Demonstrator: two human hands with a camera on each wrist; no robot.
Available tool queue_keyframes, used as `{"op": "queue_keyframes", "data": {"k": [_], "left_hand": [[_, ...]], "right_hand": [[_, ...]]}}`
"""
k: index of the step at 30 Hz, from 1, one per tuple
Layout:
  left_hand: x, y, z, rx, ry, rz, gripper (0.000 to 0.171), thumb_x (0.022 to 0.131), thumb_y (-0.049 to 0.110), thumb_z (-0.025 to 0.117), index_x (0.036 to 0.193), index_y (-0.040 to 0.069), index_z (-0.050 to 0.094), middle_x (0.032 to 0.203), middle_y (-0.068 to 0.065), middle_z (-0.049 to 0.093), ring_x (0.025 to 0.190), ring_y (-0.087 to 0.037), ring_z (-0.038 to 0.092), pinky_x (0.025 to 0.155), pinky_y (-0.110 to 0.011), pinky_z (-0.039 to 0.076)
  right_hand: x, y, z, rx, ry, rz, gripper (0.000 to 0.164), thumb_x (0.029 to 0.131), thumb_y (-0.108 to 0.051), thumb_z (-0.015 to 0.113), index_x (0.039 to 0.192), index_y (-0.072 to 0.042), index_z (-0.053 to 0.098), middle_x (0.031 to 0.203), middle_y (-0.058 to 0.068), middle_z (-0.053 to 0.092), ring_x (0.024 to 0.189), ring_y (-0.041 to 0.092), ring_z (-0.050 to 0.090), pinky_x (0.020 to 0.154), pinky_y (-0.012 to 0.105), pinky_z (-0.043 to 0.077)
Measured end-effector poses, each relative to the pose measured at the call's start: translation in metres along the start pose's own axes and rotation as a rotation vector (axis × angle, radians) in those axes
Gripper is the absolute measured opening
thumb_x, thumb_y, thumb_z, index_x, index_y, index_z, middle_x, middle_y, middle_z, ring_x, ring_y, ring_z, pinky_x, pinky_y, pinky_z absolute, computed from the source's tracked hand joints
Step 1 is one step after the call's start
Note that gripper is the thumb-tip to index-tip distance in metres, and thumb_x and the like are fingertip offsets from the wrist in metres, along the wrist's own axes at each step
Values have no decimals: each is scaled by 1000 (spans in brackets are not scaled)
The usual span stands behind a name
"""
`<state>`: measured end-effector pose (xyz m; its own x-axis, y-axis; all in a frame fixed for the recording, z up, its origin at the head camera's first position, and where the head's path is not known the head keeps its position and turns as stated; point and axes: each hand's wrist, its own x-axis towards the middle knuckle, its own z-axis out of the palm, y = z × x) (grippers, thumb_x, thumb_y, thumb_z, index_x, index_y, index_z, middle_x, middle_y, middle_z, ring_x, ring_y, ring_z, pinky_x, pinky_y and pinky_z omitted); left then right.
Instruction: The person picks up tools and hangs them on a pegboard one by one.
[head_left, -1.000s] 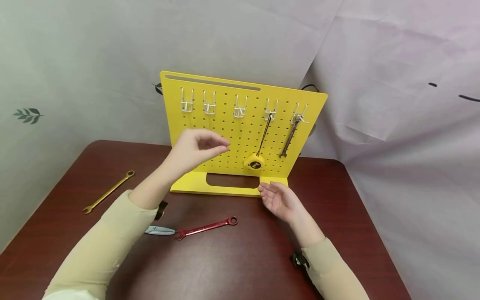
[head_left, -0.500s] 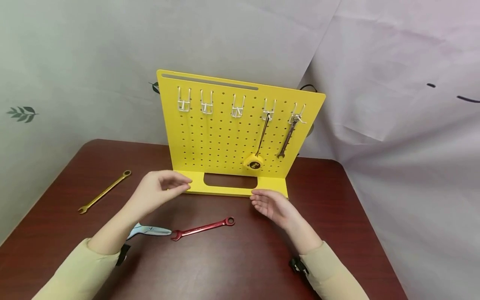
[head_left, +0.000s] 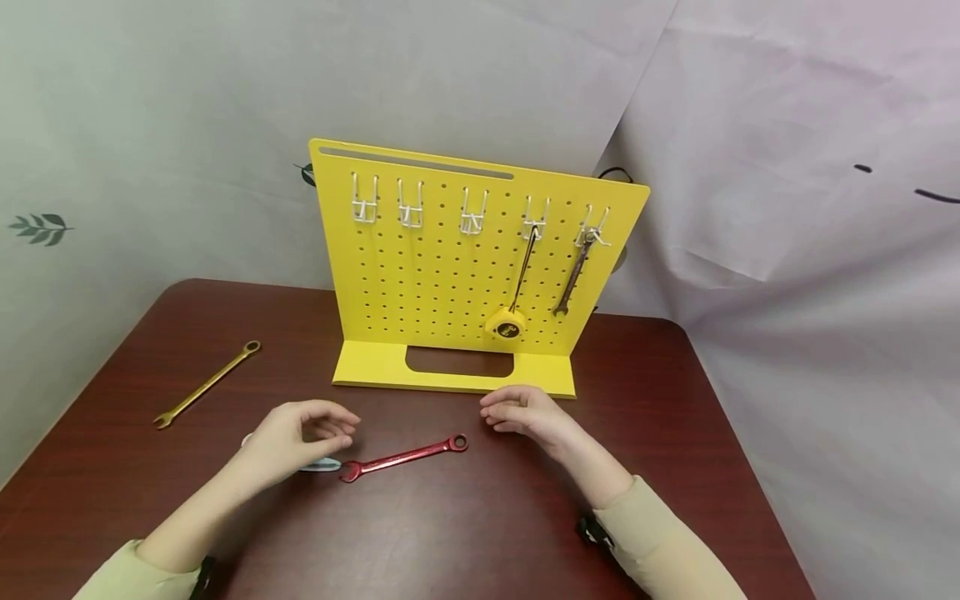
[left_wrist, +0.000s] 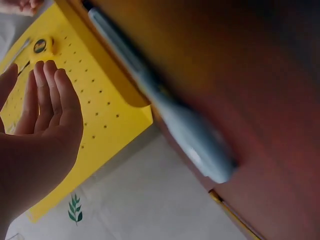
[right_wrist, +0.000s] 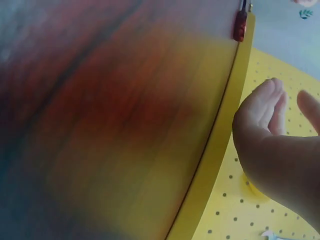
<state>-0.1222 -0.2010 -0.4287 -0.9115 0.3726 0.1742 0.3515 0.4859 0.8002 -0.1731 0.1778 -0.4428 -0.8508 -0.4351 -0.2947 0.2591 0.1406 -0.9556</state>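
My left hand (head_left: 296, 437) hovers over the table with relaxed, slightly curved fingers and holds nothing. Below it, partly covered, lies a tool with a light blue handle (head_left: 322, 465); the left wrist view shows its long pale blue handle (left_wrist: 185, 125) close up. A red ratchet wrench (head_left: 405, 457) lies between the hands, its open end beside the blue tool. My right hand (head_left: 532, 417), fingers loosely bent and holding nothing, is just in front of the yellow pegboard's base (head_left: 375, 364).
On the upright pegboard (head_left: 420, 292) are several white wire hooks (head_left: 472, 218). A yellow tape measure (head_left: 506, 323) hangs by its cord, and a dark silver wrench (head_left: 576, 275) hangs at right. A gold wrench (head_left: 206, 386) lies at the table's left.
My left hand has come down from before the pegboard, back and to the left, over the blue tool. My right hand has shifted slightly left and nearer, away from the base.
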Motion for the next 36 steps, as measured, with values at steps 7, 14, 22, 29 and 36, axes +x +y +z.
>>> {"op": "queue_keyframes", "data": {"k": [7, 14, 22, 29, 36], "left_hand": [[-5, -4, 13, 83, -129, 18, 22, 85, 8, 88, 104, 10, 79, 96, 4, 79, 83, 3, 67, 74, -23, 60], [1, -6, 27, 127, -234, 99, 22, 83, 7, 89, 102, 13, 79, 89, 9, 75, 81, 2, 67, 71, -22, 57], [9, -3, 35, 245, -239, 172, 26, 78, 8, 92, 99, 16, 79, 87, 12, 71, 80, 1, 59, 71, -22, 53], [20, -8, 42, 241, -276, 164, 25, 79, 9, 92, 99, 14, 78, 87, 11, 70, 79, 1, 59, 70, -21, 53], [26, -10, 47, 245, -281, 112, 23, 79, 6, 92, 94, 15, 77, 83, 12, 65, 75, 2, 55, 67, -19, 51]], "right_hand": [[4, -2, 2, -161, -43, 20, 33, 97, -5, 69, 125, 13, 68, 112, 16, 79, 93, 7, 71, 87, 25, 62], [10, -6, 0, -302, -123, 6, 34, 95, -4, 73, 126, 9, 70, 119, 23, 77, 95, 8, 74, 87, 22, 60], [19, 1, 0, -442, -178, -44, 34, 89, -2, 82, 120, 4, 73, 115, 18, 78, 97, 11, 72, 89, 24, 61], [22, 8, 7, -519, -114, -108, 30, 84, -3, 87, 112, 3, 77, 104, 15, 79, 85, 4, 68, 78, 16, 59], [23, 10, 13, -577, -60, -129, 29, 79, -4, 92, 105, -1, 79, 95, 7, 78, 78, 2, 65, 74, 16, 59]]}}
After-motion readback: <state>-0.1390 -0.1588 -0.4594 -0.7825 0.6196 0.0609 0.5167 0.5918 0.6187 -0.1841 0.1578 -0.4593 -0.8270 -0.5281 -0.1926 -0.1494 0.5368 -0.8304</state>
